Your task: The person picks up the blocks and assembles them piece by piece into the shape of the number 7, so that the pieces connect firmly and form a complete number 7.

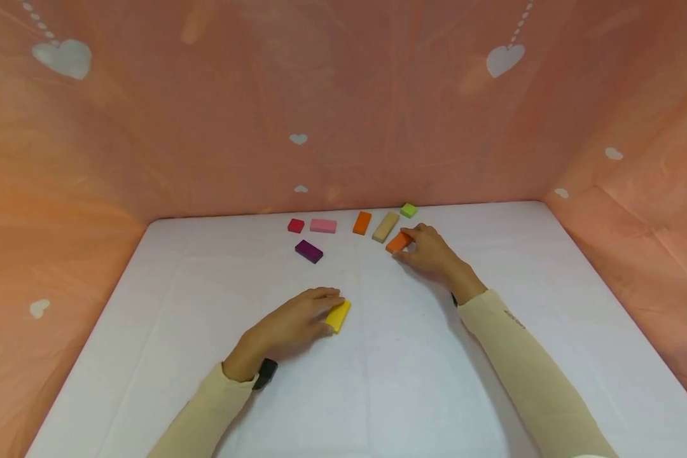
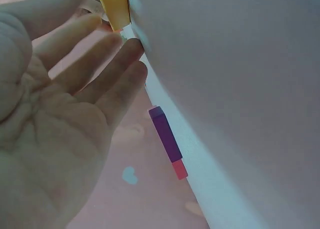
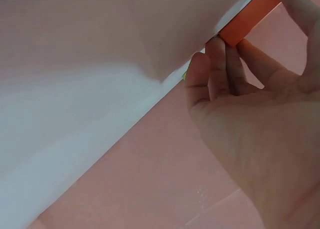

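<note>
My left hand [image 1: 299, 321] pinches a yellow block [image 1: 338, 316] between thumb and fingers near the middle of the white table; the same yellow block [image 2: 116, 8] shows at the top of the left wrist view. Farther back and to the right, my right hand [image 1: 432, 256] grips an orange block [image 1: 399, 242] by its ends. In the right wrist view this orange block [image 3: 252, 16] lies between thumb and fingertips. Just beyond the right hand are a beige block [image 1: 386, 227] and a small lime green block [image 1: 409, 210].
Along the table's back edge lie a second orange block [image 1: 362, 222], a pink block [image 1: 323, 226] and a small red block [image 1: 296, 226]. A purple block [image 1: 309, 251] sits in front of them. Orange cloth walls [image 1: 343, 95] with white hearts enclose the white table [image 1: 378, 394].
</note>
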A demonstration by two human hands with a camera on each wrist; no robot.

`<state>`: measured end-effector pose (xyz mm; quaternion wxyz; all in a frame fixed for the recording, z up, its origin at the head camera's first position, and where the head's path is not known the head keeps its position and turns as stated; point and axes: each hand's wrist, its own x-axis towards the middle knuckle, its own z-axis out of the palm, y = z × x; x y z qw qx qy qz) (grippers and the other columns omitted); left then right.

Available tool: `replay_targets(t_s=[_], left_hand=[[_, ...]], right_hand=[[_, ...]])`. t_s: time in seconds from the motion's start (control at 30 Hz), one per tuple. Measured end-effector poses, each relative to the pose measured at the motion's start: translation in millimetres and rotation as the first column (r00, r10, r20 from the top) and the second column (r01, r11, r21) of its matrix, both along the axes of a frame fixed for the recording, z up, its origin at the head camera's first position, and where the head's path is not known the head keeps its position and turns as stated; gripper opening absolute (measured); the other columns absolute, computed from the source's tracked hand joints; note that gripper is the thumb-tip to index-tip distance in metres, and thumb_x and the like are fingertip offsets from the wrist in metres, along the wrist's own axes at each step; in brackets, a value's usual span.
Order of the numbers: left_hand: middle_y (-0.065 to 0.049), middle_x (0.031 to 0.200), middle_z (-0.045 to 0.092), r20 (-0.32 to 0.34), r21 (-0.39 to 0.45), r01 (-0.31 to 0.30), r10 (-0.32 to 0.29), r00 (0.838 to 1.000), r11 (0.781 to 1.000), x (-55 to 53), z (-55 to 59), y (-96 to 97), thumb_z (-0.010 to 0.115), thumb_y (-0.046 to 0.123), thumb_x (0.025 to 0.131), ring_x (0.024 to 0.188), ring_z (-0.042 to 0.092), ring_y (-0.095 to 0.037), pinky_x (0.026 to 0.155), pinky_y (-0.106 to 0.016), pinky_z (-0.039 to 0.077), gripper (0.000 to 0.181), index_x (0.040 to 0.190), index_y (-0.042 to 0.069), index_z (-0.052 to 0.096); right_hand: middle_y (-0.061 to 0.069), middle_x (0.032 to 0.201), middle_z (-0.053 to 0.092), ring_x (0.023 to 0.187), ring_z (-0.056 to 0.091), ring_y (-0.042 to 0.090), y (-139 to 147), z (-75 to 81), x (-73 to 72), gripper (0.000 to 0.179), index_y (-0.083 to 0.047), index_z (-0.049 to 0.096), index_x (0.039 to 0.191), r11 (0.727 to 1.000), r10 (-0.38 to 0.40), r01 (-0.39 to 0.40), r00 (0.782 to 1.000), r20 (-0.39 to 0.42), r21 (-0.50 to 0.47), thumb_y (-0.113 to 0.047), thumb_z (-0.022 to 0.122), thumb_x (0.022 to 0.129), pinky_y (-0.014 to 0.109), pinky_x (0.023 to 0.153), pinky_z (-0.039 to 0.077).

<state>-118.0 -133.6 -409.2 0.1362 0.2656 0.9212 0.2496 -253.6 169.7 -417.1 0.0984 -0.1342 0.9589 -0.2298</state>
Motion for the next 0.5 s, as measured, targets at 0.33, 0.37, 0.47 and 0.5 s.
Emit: replay_targets(t_s=[0.33, 0.37, 0.47, 0.5], left_hand=[[-0.008, 0.144, 0.055, -0.038, -0.012, -0.038, 0.037, 0.999, 0.999, 1.1, -2.3, 6.2, 0.07, 0.022, 0.094, 0.135, 0.05, -0.027, 0.113, -0.045, 0.043, 0.045, 0.137, 0.015, 0.062], [-0.008, 0.143, 0.055, -0.039, -0.013, -0.04, 0.039, 0.998, 0.999, 1.1, -2.5, 6.1, 0.07, 0.022, 0.094, 0.135, 0.051, -0.026, 0.113, -0.045, 0.043, 0.045, 0.137, 0.015, 0.061], [-0.007, 0.144, 0.055, -0.025, -0.015, -0.053, 0.052, 0.998, 0.999, 1.3, -4.2, 5.4, 0.07, 0.023, 0.093, 0.135, 0.05, -0.026, 0.113, -0.045, 0.043, 0.046, 0.138, 0.016, 0.061], [-0.007, 0.144, 0.055, -0.021, -0.018, -0.052, 0.052, 0.998, 0.998, 1.5, -4.9, 5.3, 0.07, 0.023, 0.093, 0.135, 0.05, -0.026, 0.112, -0.045, 0.044, 0.046, 0.138, 0.015, 0.061]], right_hand=[[0.017, 0.125, 0.059, 0.116, 0.054, 0.033, 0.7, 5.8, 0.9, 0.075, -0.003, 0.043, 0.149, 1.0, 0.003, -0.004, 0.998, -0.057, -0.013, -0.041, 0.07, 0.09, 0.049, 0.109, 0.043], [0.017, 0.123, 0.059, 0.114, 0.054, 0.033, 0.6, 6.6, 1.5, 0.075, -0.003, 0.043, 0.149, 1.0, 0.001, -0.003, 0.998, -0.057, -0.025, -0.041, 0.07, 0.09, 0.049, 0.109, 0.043], [0.017, 0.127, 0.058, 0.117, 0.053, 0.033, 1.8, 6.7, 4.6, 0.073, -0.004, 0.045, 0.148, 0.998, -0.014, 0.011, 0.999, -0.046, -0.056, -0.043, 0.069, 0.09, 0.05, 0.111, 0.042], [0.016, 0.13, 0.058, 0.119, 0.053, 0.033, 2.9, 5.7, 5.9, 0.073, -0.004, 0.046, 0.148, 0.998, -0.016, 0.014, 0.999, -0.039, -0.057, -0.043, 0.069, 0.09, 0.05, 0.111, 0.041]])
